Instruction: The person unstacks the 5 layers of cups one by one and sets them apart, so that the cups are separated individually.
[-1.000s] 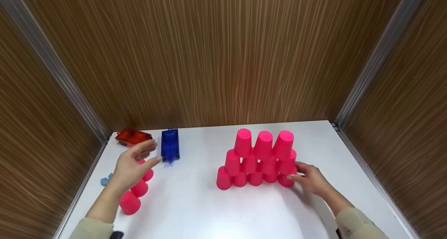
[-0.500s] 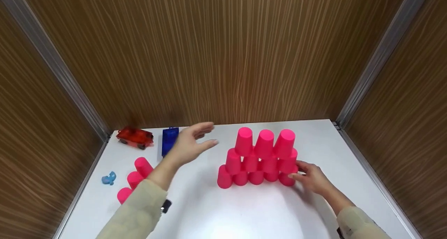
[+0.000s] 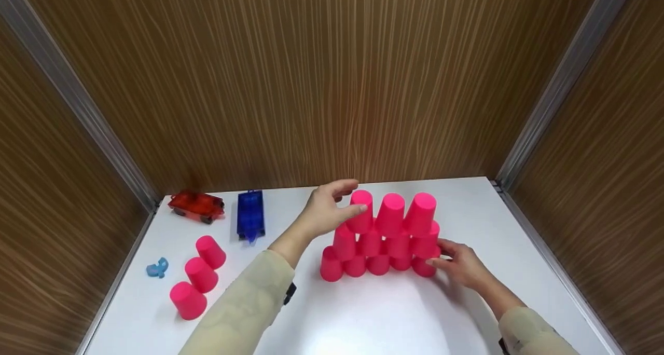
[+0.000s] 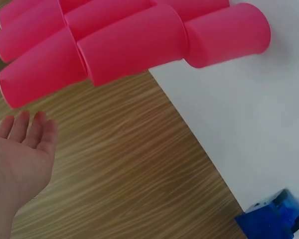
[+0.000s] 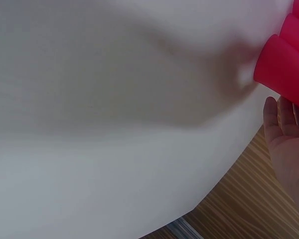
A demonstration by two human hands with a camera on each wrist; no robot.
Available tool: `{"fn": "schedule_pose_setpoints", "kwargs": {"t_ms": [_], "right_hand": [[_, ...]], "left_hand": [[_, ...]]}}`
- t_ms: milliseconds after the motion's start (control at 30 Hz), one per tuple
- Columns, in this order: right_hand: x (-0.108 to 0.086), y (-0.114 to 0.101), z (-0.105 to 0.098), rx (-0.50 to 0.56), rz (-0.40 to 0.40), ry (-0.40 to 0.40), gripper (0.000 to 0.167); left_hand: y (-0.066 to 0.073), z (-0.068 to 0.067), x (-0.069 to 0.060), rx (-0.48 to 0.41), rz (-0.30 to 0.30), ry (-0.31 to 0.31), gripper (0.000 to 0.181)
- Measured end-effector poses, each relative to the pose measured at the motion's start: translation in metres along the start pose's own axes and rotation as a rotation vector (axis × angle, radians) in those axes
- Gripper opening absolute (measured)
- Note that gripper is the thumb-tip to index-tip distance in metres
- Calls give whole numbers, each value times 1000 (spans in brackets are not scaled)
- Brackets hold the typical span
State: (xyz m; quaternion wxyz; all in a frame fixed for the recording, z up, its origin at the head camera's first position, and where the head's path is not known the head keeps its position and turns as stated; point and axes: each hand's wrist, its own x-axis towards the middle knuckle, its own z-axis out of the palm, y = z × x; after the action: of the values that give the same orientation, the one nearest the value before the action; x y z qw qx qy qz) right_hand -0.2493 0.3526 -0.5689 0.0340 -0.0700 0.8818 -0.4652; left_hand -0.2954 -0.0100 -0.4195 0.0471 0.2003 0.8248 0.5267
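Upside-down pink cups stand in a three-tier stack on the white table, with three in the top row. My left hand (image 3: pixel 328 209) is at the top-left cup (image 3: pixel 361 212), thumb in front of it and fingers behind. In the left wrist view a gap shows between the fingers of my left hand (image 4: pixel 25 159) and that cup (image 4: pixel 42 69). My right hand (image 3: pixel 463 265) is at the right end of the bottom row, its thumb and fingers around the end cup (image 3: pixel 424 267). The right wrist view shows my right hand (image 5: pixel 289 144) with extended fingers beside a cup (image 5: pixel 284 69).
Three separate pink cups (image 3: pixel 201 274) stand in a slanting row at the left. Beyond them are a red toy car (image 3: pixel 197 205) and a blue one (image 3: pixel 251 215), with a small light-blue piece (image 3: pixel 157 268) near the left edge. Wood-patterned walls (image 3: pixel 332 85) enclose the table.
My left hand has moved right, from above the separate cups to the top-left cup of the stack. My right hand has stayed at the bottom-right cup.
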Motion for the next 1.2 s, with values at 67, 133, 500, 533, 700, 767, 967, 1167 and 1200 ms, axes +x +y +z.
{"fn": "schedule_pose_setpoints", "kwargs": {"t_ms": [67, 133, 500, 533, 700, 767, 967, 1167, 1200], "right_hand": [[0, 0, 0, 1, -1, -2, 58], [0, 0, 0, 3, 13, -4, 58], [3, 1, 0, 3, 0, -6, 57], [3, 1, 0, 3, -2, -7, 57], [4, 0, 1, -1, 12, -10, 59], [5, 0, 1, -5, 26, -10, 59], [5, 0, -3, -42, 42, -12, 61], [5, 2, -5, -44, 38, -1, 60], [5, 2, -5, -43, 37, 1, 60]], "left_hand": [[1, 3, 1, -1, -3, -7, 65], [1, 5, 2, 1, -5, -11, 64], [1, 9, 3, 10, -8, 1, 58], [1, 9, 2, 10, -6, 5, 57], [3, 5, 0, -5, 0, 25, 56], [3, 1, -2, -12, -4, 35, 57], [5, -18, -9, -28, -23, 72, 60], [2, -50, -18, -35, -9, 124, 60], [0, -57, -20, -35, -6, 131, 60]]}}
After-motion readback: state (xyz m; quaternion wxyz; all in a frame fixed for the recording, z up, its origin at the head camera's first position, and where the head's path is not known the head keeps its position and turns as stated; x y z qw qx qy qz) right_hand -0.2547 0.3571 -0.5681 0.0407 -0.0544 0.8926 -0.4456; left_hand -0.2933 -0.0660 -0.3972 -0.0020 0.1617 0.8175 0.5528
